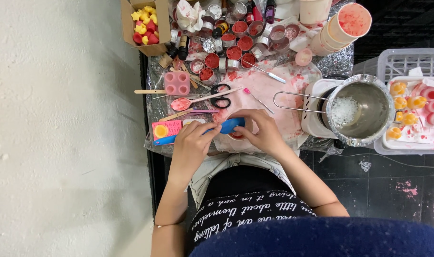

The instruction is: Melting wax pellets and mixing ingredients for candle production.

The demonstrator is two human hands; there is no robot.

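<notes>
At the near edge of the table [152, 143], your left hand [192, 143] grips a blue-handled tool [229, 125], fingers wrapped round its handle, the tool lying level across a small round tin [237, 135] with red inside. Your right hand [261, 129] curls over that tin, fingers closed on its rim from the far side. Tin and tool sit just in front of your body, on a pink-stained cloth [269, 90].

Free room is scant. Left of your left hand, a pink card with a yellow round [165, 128] lies touching the table's edge. Beyond your hands lie black scissors [220, 96], a pink spoon [184, 103] and a pink four-hole mould [177, 83]; behind them stand rows of small red-filled tins [231, 50]. To your right, a steel pot [362, 112] holding white flakes stands near your right wrist, its wire handle [293, 101] reaching toward your hand.

At the far left corner an open cardboard box [152, 47] holds yellow and red shapes. At the far right, stacked paper cups [343, 28] lie tilted. Past the pot, a white tray [386, 145] carries yellow and pink pieces.
</notes>
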